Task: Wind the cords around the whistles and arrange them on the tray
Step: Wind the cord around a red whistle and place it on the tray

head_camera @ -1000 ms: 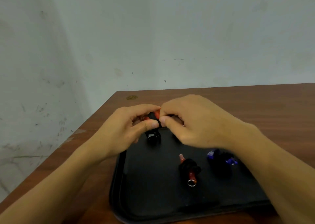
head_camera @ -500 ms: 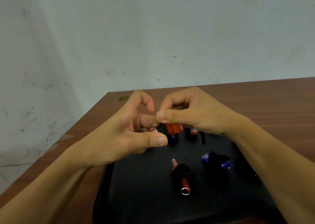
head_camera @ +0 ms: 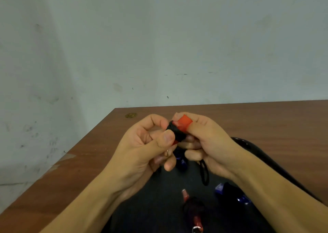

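Note:
Both hands hold an orange whistle (head_camera: 184, 123) above the black tray (head_camera: 159, 206). My right hand (head_camera: 209, 144) pinches its orange end. My left hand (head_camera: 145, 147) presses thumb and fingers on the black cord (head_camera: 176, 133) wound around its middle. A loose loop of cord (head_camera: 204, 173) hangs below my right hand. On the tray lie a red whistle (head_camera: 192, 209) wrapped in black cord, a blue whistle (head_camera: 230, 192) wrapped the same way, and another blue whistle (head_camera: 181, 162) half hidden under my fingers.
The tray sits on a brown wooden table (head_camera: 266, 122) whose left edge (head_camera: 67, 158) runs diagonally close to the tray. A grey wall (head_camera: 159, 46) stands behind the table. A small round mark (head_camera: 131, 115) shows near the table's far corner.
Both hands have lifted the orange whistle higher above the tray and turned it. More black cord now shows wound on it, and a cord loop dangles under my right hand.

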Motion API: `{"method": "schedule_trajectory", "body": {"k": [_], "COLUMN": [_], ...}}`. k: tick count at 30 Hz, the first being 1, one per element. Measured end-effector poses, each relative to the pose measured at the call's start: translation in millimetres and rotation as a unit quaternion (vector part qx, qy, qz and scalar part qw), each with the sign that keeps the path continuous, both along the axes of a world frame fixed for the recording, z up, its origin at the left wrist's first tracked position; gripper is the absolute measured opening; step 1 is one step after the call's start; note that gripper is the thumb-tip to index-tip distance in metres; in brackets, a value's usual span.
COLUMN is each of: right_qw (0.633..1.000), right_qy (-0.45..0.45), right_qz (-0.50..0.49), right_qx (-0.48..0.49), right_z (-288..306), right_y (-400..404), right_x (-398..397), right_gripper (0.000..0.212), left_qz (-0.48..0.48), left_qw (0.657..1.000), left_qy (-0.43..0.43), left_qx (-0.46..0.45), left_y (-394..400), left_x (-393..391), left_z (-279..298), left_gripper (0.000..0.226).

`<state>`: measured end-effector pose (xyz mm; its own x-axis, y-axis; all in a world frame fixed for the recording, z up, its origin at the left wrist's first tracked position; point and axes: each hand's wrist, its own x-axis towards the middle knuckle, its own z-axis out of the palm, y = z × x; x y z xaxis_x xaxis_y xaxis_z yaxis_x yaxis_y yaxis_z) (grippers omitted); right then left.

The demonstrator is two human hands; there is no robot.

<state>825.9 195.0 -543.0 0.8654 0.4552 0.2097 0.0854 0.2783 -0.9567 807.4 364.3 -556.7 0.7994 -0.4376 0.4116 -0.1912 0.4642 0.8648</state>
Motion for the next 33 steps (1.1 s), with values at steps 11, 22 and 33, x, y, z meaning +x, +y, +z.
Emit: {"method": "schedule_trajectory", "body": {"k": [11,22,33], "right_qw": [0.901,0.710,0.660], "right_qy": [-0.343,-0.514,-0.593], "right_qz": [-0.195,-0.273,-0.226], "right_qx": [-0.179,-0.397,-0.403], "right_z": [-7,-13,5], "right_y": [6,4,-12], "right_x": [-6,-9,-12], "right_gripper": [0.024,0.021,0.024], "left_qz": [0.017,0.115,0.215], "left_qw": [0.996,0.988,0.927], "left_qy": [0.052,0.071,-0.154], "left_qx": [-0.073,-0.071,0.268], "left_y": [9,10,21], "left_x": [7,8,9], "left_z": [-1,0,-12], "left_gripper": [0.059,0.042,0.017]}}
